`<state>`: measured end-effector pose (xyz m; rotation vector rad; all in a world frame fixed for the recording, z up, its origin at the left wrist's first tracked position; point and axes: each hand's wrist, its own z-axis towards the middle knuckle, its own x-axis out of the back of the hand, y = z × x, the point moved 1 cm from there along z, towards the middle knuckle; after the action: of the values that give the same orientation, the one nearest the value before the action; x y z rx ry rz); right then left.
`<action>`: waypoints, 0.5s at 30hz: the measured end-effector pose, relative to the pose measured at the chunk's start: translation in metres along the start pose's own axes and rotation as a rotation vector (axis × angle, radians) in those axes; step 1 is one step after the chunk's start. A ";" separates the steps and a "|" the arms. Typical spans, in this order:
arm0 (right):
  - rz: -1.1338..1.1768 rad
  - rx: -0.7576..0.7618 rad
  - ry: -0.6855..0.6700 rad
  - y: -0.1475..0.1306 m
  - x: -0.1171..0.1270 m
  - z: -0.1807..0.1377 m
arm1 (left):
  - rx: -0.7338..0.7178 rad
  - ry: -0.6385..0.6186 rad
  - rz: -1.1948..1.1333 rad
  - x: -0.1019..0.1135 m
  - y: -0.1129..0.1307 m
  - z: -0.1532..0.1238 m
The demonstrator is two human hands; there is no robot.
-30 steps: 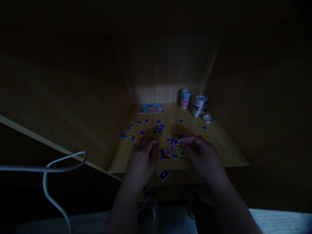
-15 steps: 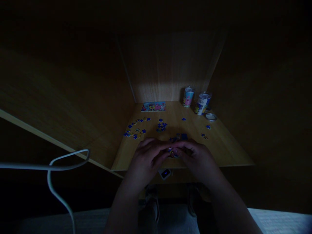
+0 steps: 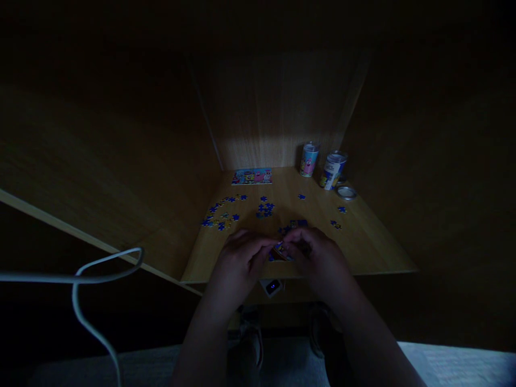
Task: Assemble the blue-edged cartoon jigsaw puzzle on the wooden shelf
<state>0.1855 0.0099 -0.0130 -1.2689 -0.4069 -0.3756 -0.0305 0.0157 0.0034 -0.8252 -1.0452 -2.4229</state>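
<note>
My left hand (image 3: 242, 257) and my right hand (image 3: 318, 255) meet over the front of the wooden board, fingertips almost touching. Both are closed in a pinch around a small jigsaw puzzle piece (image 3: 280, 243), mostly covered by the fingers. Just below the fingertips lies a partly joined puzzle section (image 3: 278, 257) in dark and bright colours. Behind the right hand, more blue puzzle pieces (image 3: 298, 223) show, partly hidden by it.
Loose puzzle pieces lie in a left cluster (image 3: 221, 214), a middle cluster (image 3: 265, 209) and singly at right (image 3: 342, 209). A cartoon picture card (image 3: 251, 176) rests at the back. Two printed cans (image 3: 309, 160) and a round lid (image 3: 346, 193) stand back right. A white cable (image 3: 91, 322) hangs at left.
My fingertips have shifted slightly, the right hand's index finger drawing back a little and exposing more of the puzzle section beneath. The view has moved slightly; the other pieces lie as before.
</note>
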 end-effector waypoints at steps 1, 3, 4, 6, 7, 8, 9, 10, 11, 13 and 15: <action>-0.074 0.014 0.008 0.000 -0.001 0.000 | 0.010 0.009 0.014 0.000 0.000 0.000; -0.186 0.056 0.017 -0.001 -0.003 0.000 | 0.032 0.025 0.046 -0.001 -0.001 0.000; -0.217 0.082 0.020 -0.001 -0.004 0.001 | 0.039 0.029 0.059 -0.001 -0.001 0.000; -0.240 0.129 0.026 -0.002 -0.005 0.002 | 0.035 0.031 0.072 0.000 -0.001 0.000; -0.243 0.145 0.027 -0.002 -0.005 0.002 | 0.028 0.031 0.074 0.000 -0.001 0.000; -0.243 0.158 0.026 -0.002 -0.005 0.002 | 0.019 0.025 0.077 0.000 0.000 0.000; -0.243 0.168 0.025 -0.002 -0.005 0.002 | 0.010 0.016 0.084 0.000 0.000 0.000; -0.242 0.176 0.026 -0.003 -0.005 0.002 | 0.004 0.000 0.095 0.000 0.000 0.001; -0.242 0.182 0.029 -0.003 -0.005 0.002 | 0.000 -0.019 0.108 0.000 0.001 0.001; -0.246 0.193 0.042 -0.004 -0.004 0.002 | -0.004 -0.056 0.127 0.000 0.002 0.002; -0.258 0.201 0.052 -0.004 -0.004 0.002 | -0.008 -0.080 0.139 0.000 0.003 0.002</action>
<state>0.1801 0.0109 -0.0114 -1.0112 -0.5525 -0.5708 -0.0280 0.0158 0.0059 -0.9713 -0.9731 -2.2960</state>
